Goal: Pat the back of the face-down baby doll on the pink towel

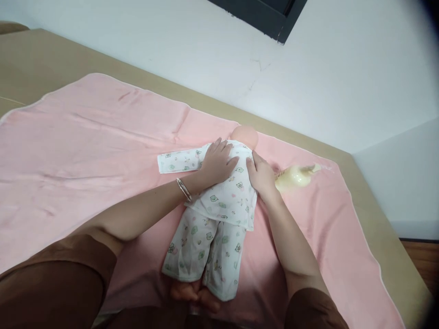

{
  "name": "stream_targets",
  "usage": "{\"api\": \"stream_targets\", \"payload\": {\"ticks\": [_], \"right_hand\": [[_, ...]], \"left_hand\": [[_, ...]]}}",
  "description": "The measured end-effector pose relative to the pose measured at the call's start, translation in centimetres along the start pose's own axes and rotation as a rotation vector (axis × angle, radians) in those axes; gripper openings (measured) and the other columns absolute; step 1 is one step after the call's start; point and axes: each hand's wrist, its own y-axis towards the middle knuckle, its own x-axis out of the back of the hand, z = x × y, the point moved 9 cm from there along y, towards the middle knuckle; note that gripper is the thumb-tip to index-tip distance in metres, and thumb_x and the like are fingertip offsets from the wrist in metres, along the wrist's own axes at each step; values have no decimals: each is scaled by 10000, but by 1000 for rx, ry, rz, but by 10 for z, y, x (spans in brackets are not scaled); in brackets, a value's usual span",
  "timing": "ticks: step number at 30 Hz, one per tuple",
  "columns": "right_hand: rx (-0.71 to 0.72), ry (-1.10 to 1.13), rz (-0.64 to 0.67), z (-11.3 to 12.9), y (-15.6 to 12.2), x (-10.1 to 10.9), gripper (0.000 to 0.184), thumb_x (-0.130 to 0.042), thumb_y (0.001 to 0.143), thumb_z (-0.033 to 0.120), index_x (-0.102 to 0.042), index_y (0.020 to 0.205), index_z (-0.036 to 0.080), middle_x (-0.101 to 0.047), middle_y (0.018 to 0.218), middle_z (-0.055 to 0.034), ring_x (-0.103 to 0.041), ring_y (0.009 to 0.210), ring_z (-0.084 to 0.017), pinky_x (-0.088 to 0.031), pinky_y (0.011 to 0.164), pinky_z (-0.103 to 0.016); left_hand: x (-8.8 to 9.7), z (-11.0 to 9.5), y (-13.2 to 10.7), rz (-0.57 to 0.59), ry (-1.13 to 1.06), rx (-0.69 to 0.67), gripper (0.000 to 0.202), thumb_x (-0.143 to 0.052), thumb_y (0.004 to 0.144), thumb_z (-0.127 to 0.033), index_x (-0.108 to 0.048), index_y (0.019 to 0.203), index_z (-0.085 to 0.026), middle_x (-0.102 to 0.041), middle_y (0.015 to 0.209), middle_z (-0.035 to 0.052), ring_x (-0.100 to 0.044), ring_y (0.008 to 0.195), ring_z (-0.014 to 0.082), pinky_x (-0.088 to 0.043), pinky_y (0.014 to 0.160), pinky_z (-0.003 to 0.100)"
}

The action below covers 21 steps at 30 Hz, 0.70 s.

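Observation:
A baby doll (244,135) lies on a pink blanket (85,151), dressed in a white printed top (229,192) and matching trousers (206,256). Its bare feet (194,294) point toward me. My left hand (216,162) rests flat on the doll's chest with fingers spread, a bangle on the wrist. One sleeve (178,161) stretches out to the left. My right hand (261,176) presses against the doll's right side, fingers together on the top's edge. The doll's bare arm (297,176) sticks out to the right beyond that hand.
The blanket covers a tan bed or table (373,214) set against a white wall (343,77). A dark window frame (270,16) shows at the top. Wooden floor (423,260) appears at the far right.

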Motion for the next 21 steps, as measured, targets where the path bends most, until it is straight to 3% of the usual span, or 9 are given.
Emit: {"api": "stream_targets", "payload": {"ticks": [2, 5, 10, 13, 16, 19, 21], "right_hand": [[-37, 6, 10, -4, 1, 0, 570, -231, 1042, 437, -525, 1397, 101, -652, 1334, -202, -623, 1212, -338, -468, 1038, -520], [-82, -41, 10, 2, -3, 1, 552, -249, 1043, 406, -541, 1382, 82, -615, 1387, -214, -577, 1285, -348, -405, 1105, -553], [-46, -183, -41, 37, -24, 2, 551, -304, 1016, 293, -499, 1399, -52, -561, 1417, -294, -493, 1376, -381, -369, 1155, -544], [28, -217, -51, 56, -32, 0, 529, -364, 987, 248, -499, 1410, -39, -529, 1454, -290, -471, 1397, -381, -368, 1163, -540], [15, -149, -39, 49, -28, 0, 517, -388, 991, 286, -520, 1416, 23, -534, 1474, -237, -468, 1408, -356, -365, 1178, -520], [-68, -54, -20, 26, -16, 0, 565, -378, 1005, 352, -485, 1443, 12, -515, 1495, -229, -436, 1438, -346, -323, 1209, -522], [-102, -9, -17, 14, -10, 1, 576, -366, 1008, 366, -480, 1443, 5, -518, 1491, -234, -438, 1436, -344, -320, 1208, -525]], "left_hand": [[-3, 2, 2, 7, -9, -4, 470, -491, 933, -359, -550, 1310, -84, -546, 1436, 187, -377, 1442, 368, -265, 1208, 529], [0, -2, 1, -26, 20, -52, 416, -483, 939, -344, -582, 1268, -109, -616, 1340, 170, -506, 1321, 336, -332, 1161, 504], [14, -21, -9, -118, 129, -191, 281, -416, 958, -238, -651, 1075, -139, -703, 1085, 152, -636, 1063, 293, -477, 963, 455], [16, -31, -15, -129, 170, -265, 274, -396, 962, -215, -659, 905, -162, -718, 961, 128, -663, 942, 276, -502, 893, 444], [16, -24, -13, -144, 152, -196, 260, -432, 945, -232, -664, 1016, -140, -718, 1076, 139, -652, 1054, 292, -496, 956, 452], [10, -10, -7, -120, 109, -89, 375, -486, 923, -279, -604, 1224, -90, -666, 1263, 175, -575, 1245, 327, -438, 1081, 487], [5, -6, -4, -99, 88, -73, 419, -490, 930, -308, -584, 1265, -74, -644, 1307, 187, -542, 1294, 338, -408, 1118, 505]]}}
